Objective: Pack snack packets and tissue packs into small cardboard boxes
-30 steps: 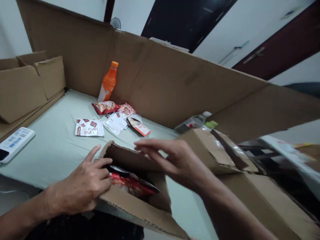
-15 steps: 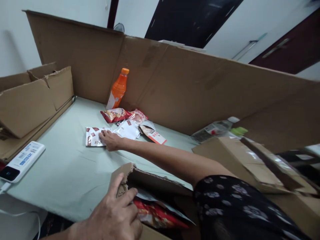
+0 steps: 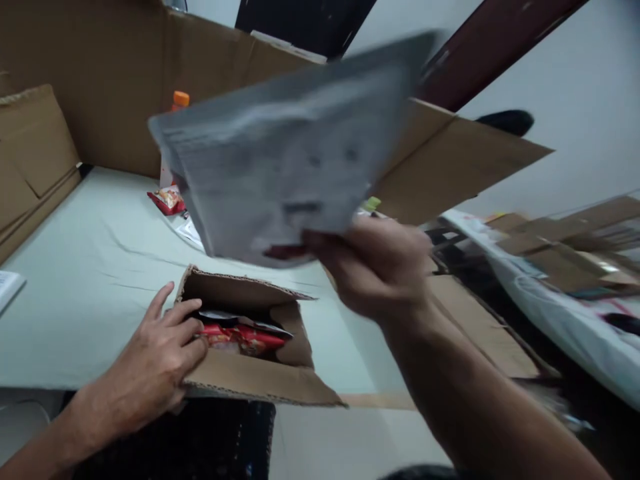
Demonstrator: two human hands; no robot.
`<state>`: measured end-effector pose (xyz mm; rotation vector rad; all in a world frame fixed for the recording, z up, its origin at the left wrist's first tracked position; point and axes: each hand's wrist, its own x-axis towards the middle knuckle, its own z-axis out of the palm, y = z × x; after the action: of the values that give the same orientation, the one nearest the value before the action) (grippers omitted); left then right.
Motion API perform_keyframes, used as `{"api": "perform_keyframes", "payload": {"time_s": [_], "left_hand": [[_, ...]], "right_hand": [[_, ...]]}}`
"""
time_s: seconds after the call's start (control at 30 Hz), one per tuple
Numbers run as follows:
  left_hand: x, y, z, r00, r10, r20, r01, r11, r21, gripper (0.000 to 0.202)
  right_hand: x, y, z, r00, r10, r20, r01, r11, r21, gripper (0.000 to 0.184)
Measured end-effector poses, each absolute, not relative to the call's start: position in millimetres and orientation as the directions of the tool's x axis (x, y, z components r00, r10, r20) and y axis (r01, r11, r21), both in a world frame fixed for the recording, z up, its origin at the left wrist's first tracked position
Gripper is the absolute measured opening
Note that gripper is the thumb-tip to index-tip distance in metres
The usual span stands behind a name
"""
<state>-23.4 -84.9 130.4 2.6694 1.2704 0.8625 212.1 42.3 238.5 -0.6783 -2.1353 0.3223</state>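
Observation:
My right hand (image 3: pixel 375 267) is raised above the table, closed on a grey-white flat packet (image 3: pixel 280 160) that is blurred by motion and fills the upper middle of the view. My left hand (image 3: pixel 155 353) rests on the left wall of a small open cardboard box (image 3: pixel 250 380), fingers bent over its edge. Inside the box lie a red snack packet (image 3: pixel 240 337) and a dark-edged one. The held packet hangs just above and behind the box.
An orange bottle (image 3: pixel 179 100) and more snack packets (image 3: pixel 167 199) sit at the back of the pale green table (image 3: pixel 75 267), partly hidden by the held packet. Tall cardboard sheets (image 3: pixel 100 73) wall the back and left. Flat cardboard (image 3: pixel 475 320) and clutter lie to the right.
My right hand reached out to the packets at the back, took one and brought it up over the box. My left hand stayed on the box's left edge.

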Motion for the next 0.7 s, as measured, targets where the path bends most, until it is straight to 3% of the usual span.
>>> {"api": "perform_keyframes", "payload": {"time_s": [0.07,0.13,0.23,0.37,0.47,0.57,0.7], "left_hand": [[-23.5,-85.3,133.6,0.494,0.745,0.449,0.707,-0.645,0.291,0.035],[-23.7,-86.3,137.3,0.5,0.765,0.406,0.722,-0.627,0.291,0.035],[-24.6,-87.7,142.9,0.501,0.78,0.374,0.749,-0.608,0.264,0.032],[-25.2,-88.2,145.1,0.515,0.777,0.362,0.766,-0.607,0.213,0.027],[-25.8,-91.2,144.6,0.512,0.735,0.445,0.746,-0.637,0.194,0.029],[-30.0,-98.5,146.5,0.467,0.68,0.565,0.733,-0.655,0.183,0.034],[-39.3,-105.7,143.0,0.353,0.691,0.631,0.758,-0.607,0.24,0.05]], "right_hand": [[247.2,6.1,228.3,-0.561,0.382,0.734,0.338,0.916,-0.218,0.04],[267.8,-12.8,211.2,-0.639,0.288,0.713,0.341,0.937,-0.072,0.051],[274.9,-12.3,189.2,-0.776,0.367,0.514,0.377,0.922,-0.088,0.051],[253.7,14.5,174.5,-0.823,0.568,0.004,0.564,0.818,-0.114,0.043],[233.9,30.4,167.1,-0.807,0.556,-0.2,0.588,0.79,-0.176,0.03],[232.5,29.9,166.3,-0.855,0.502,-0.132,0.518,0.81,-0.273,0.037],[256.3,15.3,177.7,-0.772,0.552,0.314,0.488,0.832,-0.263,0.036]]}}
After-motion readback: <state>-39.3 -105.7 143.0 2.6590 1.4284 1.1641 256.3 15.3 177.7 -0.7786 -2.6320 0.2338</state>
